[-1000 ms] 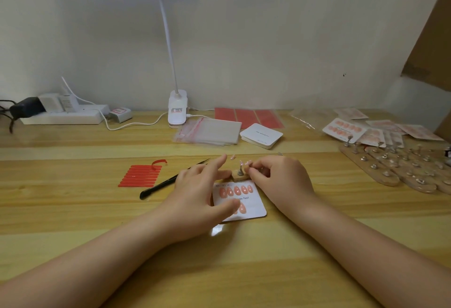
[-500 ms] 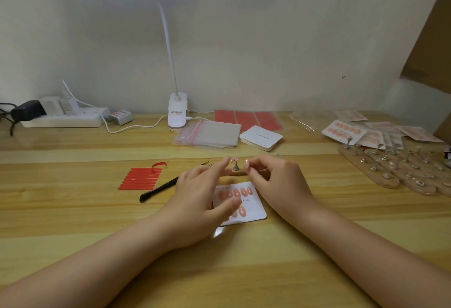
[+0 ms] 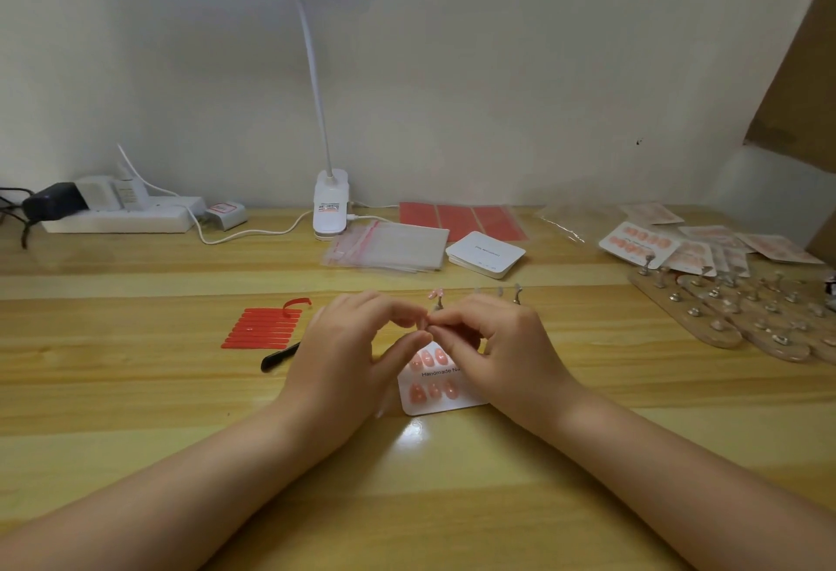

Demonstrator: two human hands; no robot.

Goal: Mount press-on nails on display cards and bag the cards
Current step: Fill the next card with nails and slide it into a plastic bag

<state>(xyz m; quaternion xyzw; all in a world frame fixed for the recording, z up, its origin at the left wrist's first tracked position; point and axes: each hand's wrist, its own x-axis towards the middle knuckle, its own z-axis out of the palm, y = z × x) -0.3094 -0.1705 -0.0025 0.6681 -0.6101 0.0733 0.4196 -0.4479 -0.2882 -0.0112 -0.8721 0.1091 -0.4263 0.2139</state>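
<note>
Both hands meet just above the far edge of the display card [image 3: 441, 403], left hand [image 3: 348, 353] and right hand [image 3: 502, 344] with fingertips pressed together, apparently pinching one small nail between them; the nail itself is too small to see clearly. The card lies directly beneath and nearward of the pinch, flat on the table [image 3: 135, 389], long axis running near to far. It is white, printed "Handmade", with two rows of glossy coral nails already mounted.
</note>
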